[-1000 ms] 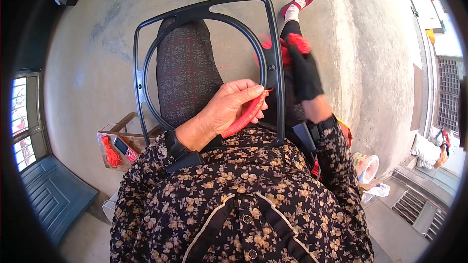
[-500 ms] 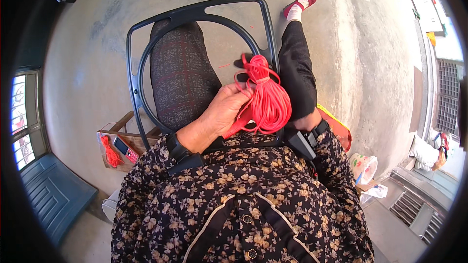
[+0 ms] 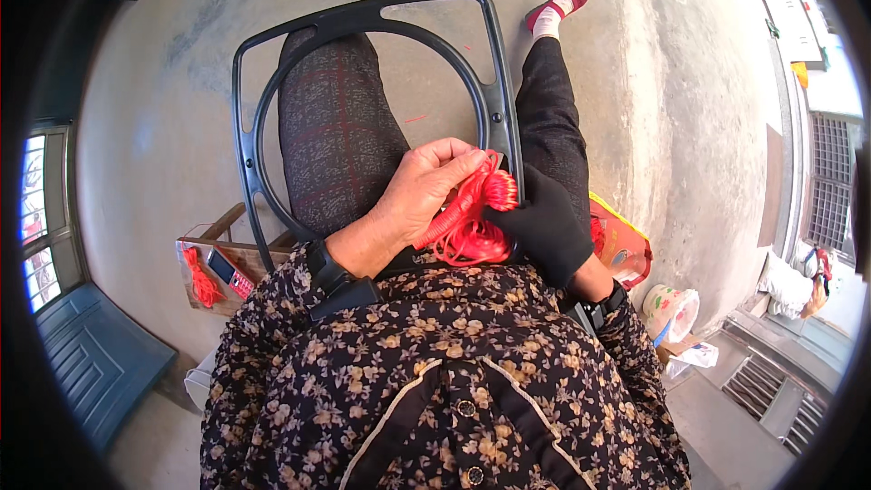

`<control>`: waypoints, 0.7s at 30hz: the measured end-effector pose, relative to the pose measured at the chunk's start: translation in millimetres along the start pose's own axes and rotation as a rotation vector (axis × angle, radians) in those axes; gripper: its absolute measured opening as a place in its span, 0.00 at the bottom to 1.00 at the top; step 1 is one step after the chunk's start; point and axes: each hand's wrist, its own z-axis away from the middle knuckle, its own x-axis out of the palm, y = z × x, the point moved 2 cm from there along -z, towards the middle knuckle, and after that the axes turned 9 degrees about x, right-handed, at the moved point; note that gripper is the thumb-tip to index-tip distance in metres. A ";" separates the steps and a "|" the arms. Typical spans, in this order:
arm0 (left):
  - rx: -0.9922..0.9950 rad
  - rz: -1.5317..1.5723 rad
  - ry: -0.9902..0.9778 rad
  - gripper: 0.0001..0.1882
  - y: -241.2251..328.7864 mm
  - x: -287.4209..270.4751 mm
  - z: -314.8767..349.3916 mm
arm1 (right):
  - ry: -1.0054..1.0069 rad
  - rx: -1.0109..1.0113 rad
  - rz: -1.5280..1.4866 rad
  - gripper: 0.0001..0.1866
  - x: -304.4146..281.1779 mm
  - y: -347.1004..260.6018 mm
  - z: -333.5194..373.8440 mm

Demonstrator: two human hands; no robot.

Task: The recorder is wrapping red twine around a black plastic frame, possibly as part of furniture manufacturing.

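A hank of shiny red cord [image 3: 472, 243] lies in front of my belly, its loops bunched and partly folded. My bare left hand [image 3: 419, 189] pinches strands at its upper end between thumb and fingers. From the right, my right hand [image 3: 551, 225], in a black glove, is closed on the side of the hank, with the thumb across the loops. Around and above my left thigh lies a dark frame [image 3: 349, 29] with a round inner ring. Its right bar runs down behind the cord and close to my gloved hand.
At left, a wooden board [image 3: 218, 301] carries a smaller red cord bundle [image 3: 201, 279] and a red keypad phone [image 3: 229, 272]. A blue panelled seat [image 3: 102, 358] stands beyond it. To my right are a red bag [image 3: 624, 249] with a yellow edge and a white tub [image 3: 673, 311].
My gloved right hand, mostly hidden before, has come into sight and gripped the hank's right side. The hank has turned, and its fanned loops are now bunched lower and farther left.
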 end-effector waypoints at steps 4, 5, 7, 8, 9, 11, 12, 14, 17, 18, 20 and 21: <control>0.028 -0.032 -0.002 0.06 2.5 1.3 0.7 | -0.264 -0.027 -0.310 0.30 4.3 -1.5 2.3; 0.043 -0.033 0.000 0.06 2.0 2.1 0.1 | -0.264 -0.028 -0.308 0.30 2.5 -0.6 1.9; 0.057 -0.033 0.003 0.06 2.5 3.5 -0.1 | -0.329 0.018 -0.318 0.26 0.7 1.0 0.5; 0.049 -0.015 -0.003 0.07 3.9 4.9 0.5 | -0.329 0.020 -0.319 0.26 -4.0 -3.8 2.4; 0.041 0.002 -0.010 0.07 4.5 5.6 0.8 | -0.354 0.062 -0.132 0.25 -10.7 -12.0 6.0; 0.031 -0.011 -0.007 0.07 5.7 3.5 1.3 | -0.382 0.098 0.059 0.25 -25.1 -9.8 -1.2; 0.017 -0.023 -0.007 0.08 5.6 2.7 1.4 | -0.466 0.079 0.041 0.24 -31.7 5.5 -12.8; 0.012 -0.037 0.009 0.08 9.6 5.7 2.4 | -0.511 -0.015 0.046 0.22 -43.4 8.1 -17.5; -0.003 -0.085 0.012 0.10 13.2 3.4 1.3 | -0.318 0.000 0.155 0.23 -73.9 21.5 -24.1; -0.015 -0.118 -0.003 0.11 13.3 2.1 1.0 | -0.193 -0.061 0.114 0.24 -81.3 20.2 -20.8; -0.035 -0.053 -0.009 0.12 11.7 5.5 -0.1 | -0.106 -0.121 -0.163 0.24 -107.6 52.6 -32.4; -0.063 0.017 -0.024 0.13 10.7 8.9 -2.4 | -0.003 -0.178 -0.439 0.23 -119.0 63.6 -33.4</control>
